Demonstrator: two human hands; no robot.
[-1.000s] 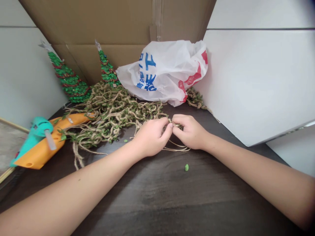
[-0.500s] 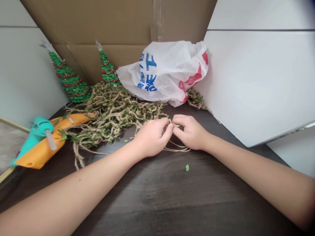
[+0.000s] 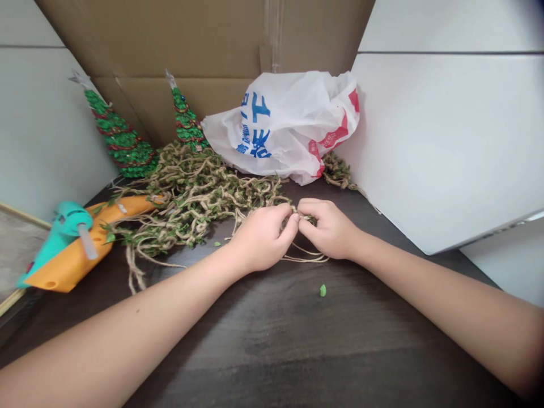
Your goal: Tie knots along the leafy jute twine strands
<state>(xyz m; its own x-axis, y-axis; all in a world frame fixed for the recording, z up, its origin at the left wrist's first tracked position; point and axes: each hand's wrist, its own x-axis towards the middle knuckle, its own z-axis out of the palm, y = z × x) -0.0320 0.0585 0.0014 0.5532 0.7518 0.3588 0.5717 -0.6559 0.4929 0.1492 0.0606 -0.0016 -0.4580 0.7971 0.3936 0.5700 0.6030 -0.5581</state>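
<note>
A tangled heap of jute twine with small green leaves (image 3: 191, 195) spreads over the dark wooden table (image 3: 297, 345). My left hand (image 3: 260, 238) and my right hand (image 3: 329, 228) meet at the heap's right end. Both are closed in a pinch on the same stretch of twine, fingertips almost touching. A few bare loops of twine (image 3: 306, 256) trail under my hands. A loose green leaf (image 3: 322, 290) lies on the table just in front of my right wrist.
A teal and orange glue gun (image 3: 70, 241) lies at the left. Two green sequinned cone trees (image 3: 119, 136) stand at the back left by a cardboard box wall (image 3: 204, 39). A white plastic bag (image 3: 284, 124) sits behind the twine. A white board (image 3: 446, 147) leans at the right.
</note>
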